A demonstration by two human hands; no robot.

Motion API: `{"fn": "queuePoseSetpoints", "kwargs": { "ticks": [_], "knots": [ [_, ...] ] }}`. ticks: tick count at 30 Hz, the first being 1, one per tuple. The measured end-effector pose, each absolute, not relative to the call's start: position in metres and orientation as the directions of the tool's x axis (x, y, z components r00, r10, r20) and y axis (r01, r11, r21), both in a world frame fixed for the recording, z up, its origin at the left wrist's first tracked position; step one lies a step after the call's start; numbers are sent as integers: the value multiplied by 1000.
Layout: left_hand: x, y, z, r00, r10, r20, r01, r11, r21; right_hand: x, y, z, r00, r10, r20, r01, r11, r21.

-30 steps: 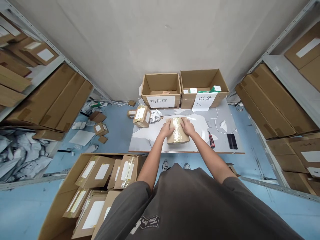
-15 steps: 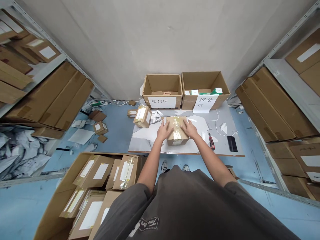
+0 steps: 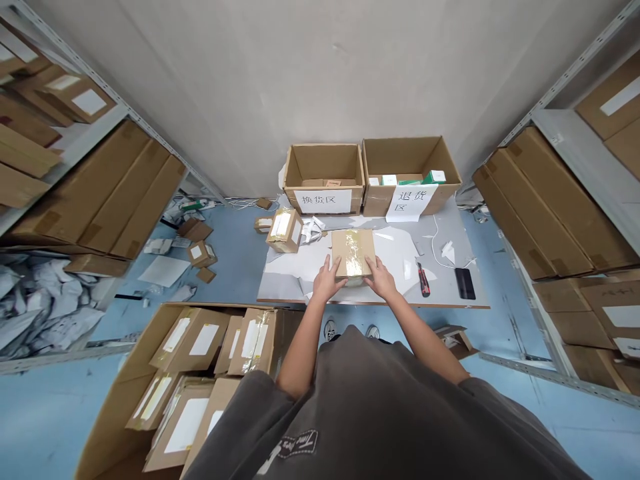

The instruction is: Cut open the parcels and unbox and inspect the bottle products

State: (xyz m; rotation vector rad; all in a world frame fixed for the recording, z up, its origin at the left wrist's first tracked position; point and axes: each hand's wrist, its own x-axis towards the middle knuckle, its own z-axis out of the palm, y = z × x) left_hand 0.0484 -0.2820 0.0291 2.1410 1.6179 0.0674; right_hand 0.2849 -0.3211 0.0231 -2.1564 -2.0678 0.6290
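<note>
A small cardboard box (image 3: pixel 353 252) sealed with shiny clear tape lies on the grey table (image 3: pixel 285 287) in front of me. My left hand (image 3: pixel 327 279) grips its near left corner with the fingers curled over the edge. My right hand (image 3: pixel 381 278) holds the near right corner the same way. The box's top faces up at me.
Two open cartons with paper signs, left carton (image 3: pixel 323 177) and right carton (image 3: pixel 407 173), stand at the table's back. A taped parcel (image 3: pixel 285 230), a red box cutter (image 3: pixel 423 279), a black phone (image 3: pixel 465 283) and a white cable lie on the table. A carton of parcels (image 3: pixel 195 373) sits at lower left. Shelves of boxes flank both sides.
The box has been turned so its top faces me. Both hands slid from its top and far sides back to its near corners.
</note>
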Motion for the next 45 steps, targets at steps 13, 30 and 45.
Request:
{"fn": "queuePoseSetpoints", "kwargs": {
  "ticks": [13, 30, 45],
  "knots": [
    [52, -281, 8, 319, 944, -81, 781, -214, 586, 288, -320, 9, -45, 995, -87, 926, 9, -377],
    [79, -150, 40, 253, 960, -119, 746, -115, 656, 306, -192, 43, 81, 986, -149, 881, -141, -453],
    [98, -135, -33, 329, 844, -423, 862, -85, 500, 306, -164, -26, 55, 931, -361, 918, -189, -348]
  ]
}}
